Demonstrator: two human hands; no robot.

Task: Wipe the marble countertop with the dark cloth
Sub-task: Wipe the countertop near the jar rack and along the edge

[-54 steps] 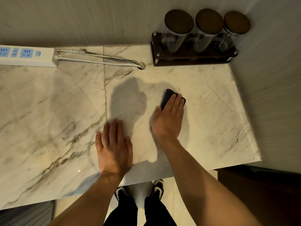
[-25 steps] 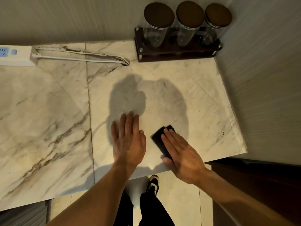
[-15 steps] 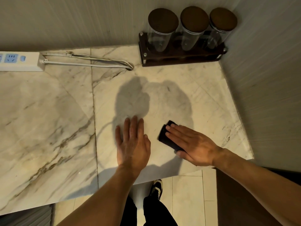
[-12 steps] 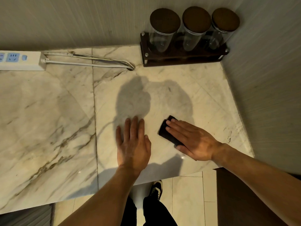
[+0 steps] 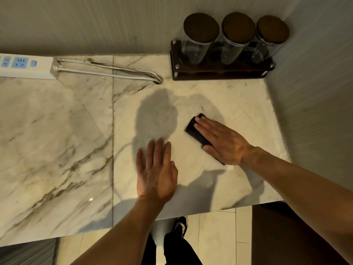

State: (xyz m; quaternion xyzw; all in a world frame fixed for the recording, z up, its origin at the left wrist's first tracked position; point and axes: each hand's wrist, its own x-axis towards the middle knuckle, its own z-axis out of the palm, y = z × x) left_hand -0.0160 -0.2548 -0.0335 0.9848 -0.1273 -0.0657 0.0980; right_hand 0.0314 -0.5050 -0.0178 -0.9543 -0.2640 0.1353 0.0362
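Left hand (image 5: 155,173) flat, fingers spread, bracing on tabletop (image 5: 57,134). Dark cloth (image 5: 194,131) at its 2 o'clock, pinned under right hand (image 5: 221,142), fingers extended flat. Wipe mid-course; cleaned area indistinguishable, left slab probably remaining.

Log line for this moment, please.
phase: wiping | right hand: flat, pressing dark cloth on marble countertop | left hand: flat, bracing

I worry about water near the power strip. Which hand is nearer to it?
Left. The left hand lies flat mid-counter, apart from the power strip at the back left. The right hand, pressing the dark cloth, is farther right.
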